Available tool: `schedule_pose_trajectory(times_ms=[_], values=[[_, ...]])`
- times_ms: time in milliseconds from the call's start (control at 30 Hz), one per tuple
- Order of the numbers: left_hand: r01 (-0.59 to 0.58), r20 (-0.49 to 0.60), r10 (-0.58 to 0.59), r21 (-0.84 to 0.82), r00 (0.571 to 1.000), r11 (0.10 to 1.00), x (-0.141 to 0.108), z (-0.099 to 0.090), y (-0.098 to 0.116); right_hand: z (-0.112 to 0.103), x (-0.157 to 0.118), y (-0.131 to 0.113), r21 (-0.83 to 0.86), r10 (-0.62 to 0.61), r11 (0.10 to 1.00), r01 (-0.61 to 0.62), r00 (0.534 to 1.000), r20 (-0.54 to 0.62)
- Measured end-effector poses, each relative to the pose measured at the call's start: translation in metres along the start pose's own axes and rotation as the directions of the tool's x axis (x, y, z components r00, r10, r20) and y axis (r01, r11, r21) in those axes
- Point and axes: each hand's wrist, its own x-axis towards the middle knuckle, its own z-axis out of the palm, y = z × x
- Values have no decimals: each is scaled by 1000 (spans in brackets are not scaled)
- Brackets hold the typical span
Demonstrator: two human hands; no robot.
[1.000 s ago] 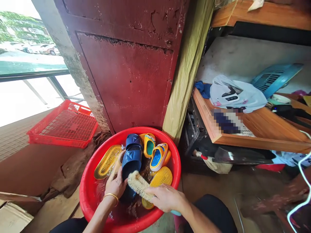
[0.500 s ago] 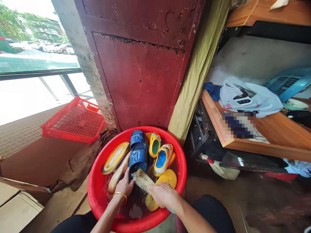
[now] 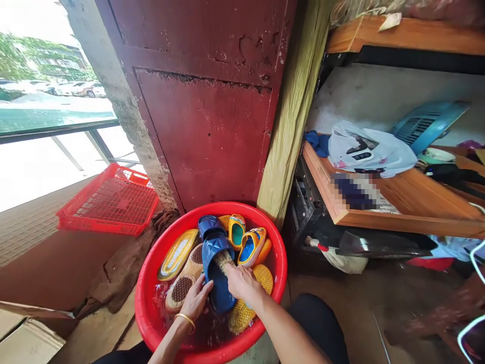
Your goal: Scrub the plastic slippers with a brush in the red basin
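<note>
A red basin (image 3: 142, 303) holds water and several shoes. My left hand (image 3: 195, 302) grips the side edge of a blue slipper (image 3: 220, 288), whose sole faces up toward me. In my right hand (image 3: 242, 281) is a bristled brush (image 3: 223, 259), its head pushed under the slipper's strap. Another blue slipper (image 3: 209, 226) lies just behind. Left of them are a tan shoe (image 3: 182, 289) with its patterned sole up and a yellow sole (image 3: 178, 254). Yellow clogs (image 3: 250, 246) sit on the right, near a yellow zigzag sole (image 3: 241, 316).
A red plastic crate (image 3: 109, 202) stands at the left, above a cardboard box (image 3: 30, 333). Behind the basin is a dark red door (image 3: 204, 151). On the right, a wooden tray (image 3: 409, 222) carries a white plastic bag (image 3: 369, 149) and a blue fan (image 3: 428, 124).
The blue slipper has tilted so its footbed shows, and the brush has moved under its strap. The tan shoe now shows its sole. The whole view has shifted slightly.
</note>
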Motion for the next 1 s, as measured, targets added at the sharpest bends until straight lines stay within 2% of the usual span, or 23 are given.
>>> schedule_pose_trajectory(times_ms=[100,267,333,400,433,500,567,633,700,767,833,900,1000], values=[[0,-26,-1,-44,1000,999,2,-4,4,-7,-6,3,-4,-85,996,85,994,66],[11,-209,-42,-148,977,989,10,-8,13,-20,-53,16,-43,-242,964,263,932,270],[-9,-243,-30,-157,970,988,12,-6,16,-27,-71,25,16,-289,954,300,900,326],[-54,-223,25,-123,974,991,13,-3,19,-36,-83,38,136,-344,939,317,878,332],[-101,-206,80,-90,975,991,14,-3,20,-41,-86,47,203,-358,930,307,879,314],[-229,-184,226,5,957,973,15,-5,24,-50,-88,64,333,-319,915,225,911,260],[-355,-162,373,127,914,926,16,-12,28,-55,-83,80,427,-189,899,100,967,171],[-433,-111,467,236,878,870,15,-19,32,-54,-75,90,452,-36,891,28,999,10],[-470,-46,507,309,861,827,14,-24,35,-46,-65,93,384,28,922,47,982,-187],[-475,-5,511,362,860,802,13,-25,36,-34,-56,87,240,-25,966,99,956,-292],[-466,40,490,388,871,795,10,-23,35,-22,-49,77,78,-96,989,124,953,-289],[-463,95,465,383,880,799,8,-20,32,-14,-43,69,-50,-107,994,97,956,-272],[-465,129,450,352,884,813,7,-19,27,-9,-37,69,-125,-96,990,67,965,-245]])
